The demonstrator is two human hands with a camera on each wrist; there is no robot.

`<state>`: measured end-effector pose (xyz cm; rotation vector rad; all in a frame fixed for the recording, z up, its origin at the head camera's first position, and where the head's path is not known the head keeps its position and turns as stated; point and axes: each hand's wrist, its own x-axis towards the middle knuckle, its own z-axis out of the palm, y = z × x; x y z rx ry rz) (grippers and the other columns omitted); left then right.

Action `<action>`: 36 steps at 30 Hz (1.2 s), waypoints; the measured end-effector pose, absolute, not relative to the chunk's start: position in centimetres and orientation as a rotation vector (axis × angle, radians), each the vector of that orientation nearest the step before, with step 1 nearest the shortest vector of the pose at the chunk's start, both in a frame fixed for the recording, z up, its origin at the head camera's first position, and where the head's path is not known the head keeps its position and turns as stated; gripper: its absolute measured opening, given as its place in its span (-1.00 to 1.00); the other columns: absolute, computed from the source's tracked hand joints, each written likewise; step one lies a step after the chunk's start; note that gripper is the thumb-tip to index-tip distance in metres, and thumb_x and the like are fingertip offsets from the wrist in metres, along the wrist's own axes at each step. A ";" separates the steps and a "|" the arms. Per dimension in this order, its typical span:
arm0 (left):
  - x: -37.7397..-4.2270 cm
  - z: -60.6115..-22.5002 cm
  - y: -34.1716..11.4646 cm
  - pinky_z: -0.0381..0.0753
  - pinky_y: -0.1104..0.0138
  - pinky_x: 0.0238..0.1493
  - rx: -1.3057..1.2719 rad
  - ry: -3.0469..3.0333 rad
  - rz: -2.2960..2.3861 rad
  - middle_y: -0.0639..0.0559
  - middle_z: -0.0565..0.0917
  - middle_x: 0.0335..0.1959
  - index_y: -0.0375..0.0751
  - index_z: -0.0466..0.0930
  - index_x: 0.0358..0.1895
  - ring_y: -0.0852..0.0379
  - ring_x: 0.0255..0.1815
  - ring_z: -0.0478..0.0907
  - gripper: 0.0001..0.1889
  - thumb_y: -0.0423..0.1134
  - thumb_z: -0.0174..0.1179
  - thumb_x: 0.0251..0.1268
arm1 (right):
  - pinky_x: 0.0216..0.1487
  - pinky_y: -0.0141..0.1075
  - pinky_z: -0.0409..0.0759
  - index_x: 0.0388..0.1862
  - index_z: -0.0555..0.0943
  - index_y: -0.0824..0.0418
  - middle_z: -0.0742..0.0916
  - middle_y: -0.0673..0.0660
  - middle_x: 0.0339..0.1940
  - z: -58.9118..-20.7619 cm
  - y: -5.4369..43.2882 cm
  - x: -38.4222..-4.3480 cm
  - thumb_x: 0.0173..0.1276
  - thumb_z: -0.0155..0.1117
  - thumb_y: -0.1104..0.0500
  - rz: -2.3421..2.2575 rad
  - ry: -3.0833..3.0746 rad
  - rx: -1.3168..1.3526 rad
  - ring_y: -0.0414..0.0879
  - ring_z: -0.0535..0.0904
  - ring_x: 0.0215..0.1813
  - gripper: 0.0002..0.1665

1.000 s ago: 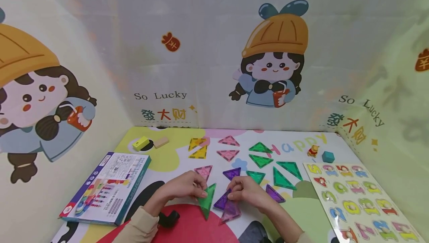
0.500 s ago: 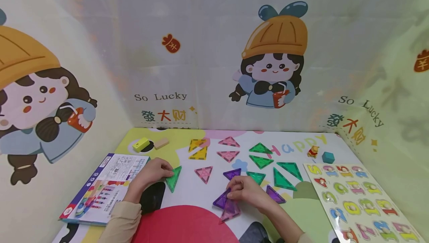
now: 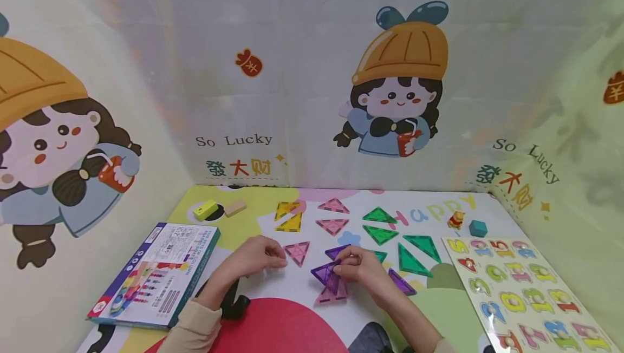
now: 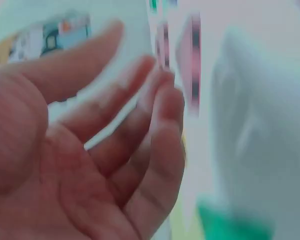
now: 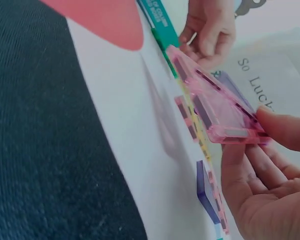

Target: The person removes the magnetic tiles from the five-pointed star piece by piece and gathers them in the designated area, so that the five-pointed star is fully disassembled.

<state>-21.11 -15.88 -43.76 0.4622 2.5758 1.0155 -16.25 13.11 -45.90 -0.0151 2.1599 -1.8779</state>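
Note:
My right hand (image 3: 359, 270) pinches a translucent pink triangular magnetic tile (image 5: 217, 107) between thumb and fingers, lifted off the table. A purple triangular tile (image 3: 323, 273) is held together with it, partly hidden behind the pink one in the right wrist view. My left hand (image 3: 255, 258) hovers left of a pink triangular tile (image 3: 297, 252) lying flat. Its fingers are loosely bent with nothing between them in the left wrist view. A blurred green tile (image 4: 235, 224) shows below that hand; in the head view the hand mostly covers it.
Behind lie yellow tiles (image 3: 288, 222), pink tiles (image 3: 333, 227) and green tiles (image 3: 413, 260). A purple tile (image 3: 402, 282) is right of my right hand. A box (image 3: 156, 274) stands left, a number puzzle board (image 3: 521, 293) right, with a teal block (image 3: 478, 228) beyond.
My left hand carried the green tile left, let go of it, then came back right without it. My right hand has tilted up the pink and purple tiles it holds.

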 end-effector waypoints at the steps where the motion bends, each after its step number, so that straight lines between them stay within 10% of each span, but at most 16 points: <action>1: -20.7 -43.8 -15.1 0.46 0.32 -0.39 0.513 2.511 1.031 0.15 0.68 -0.42 0.03 0.75 -0.28 0.16 -0.40 0.49 -0.90 -0.08 0.39 0.21 | -0.22 -0.32 0.66 -0.07 0.57 0.35 0.75 0.01 -0.41 -45.9 13.1 -16.3 0.24 0.43 0.16 -1.901 2.153 0.002 -0.18 0.63 -0.34 -0.62; 18: -18.1 -45.7 -9.8 0.37 0.49 -0.53 0.682 2.269 1.186 0.19 0.68 -0.54 0.02 0.79 -0.39 0.30 -0.52 0.44 -0.94 -0.14 0.43 0.16 | -0.19 -0.31 0.69 -0.10 0.53 0.37 0.66 -0.02 -0.46 -46.2 12.5 -16.1 0.26 0.33 0.24 -2.065 2.100 0.043 -0.19 0.59 -0.33 -0.71; 36: -20.8 -41.2 -19.1 0.64 0.27 -0.30 0.580 2.338 1.157 -0.02 0.68 -0.47 -0.20 0.75 -0.21 0.10 -0.43 0.57 -0.84 -0.18 0.32 0.29 | -0.10 -0.23 0.73 -0.06 0.55 0.35 0.75 0.07 -0.35 -46.3 13.1 -16.4 0.29 0.35 0.20 -2.052 2.123 0.097 -0.08 0.67 -0.22 -0.68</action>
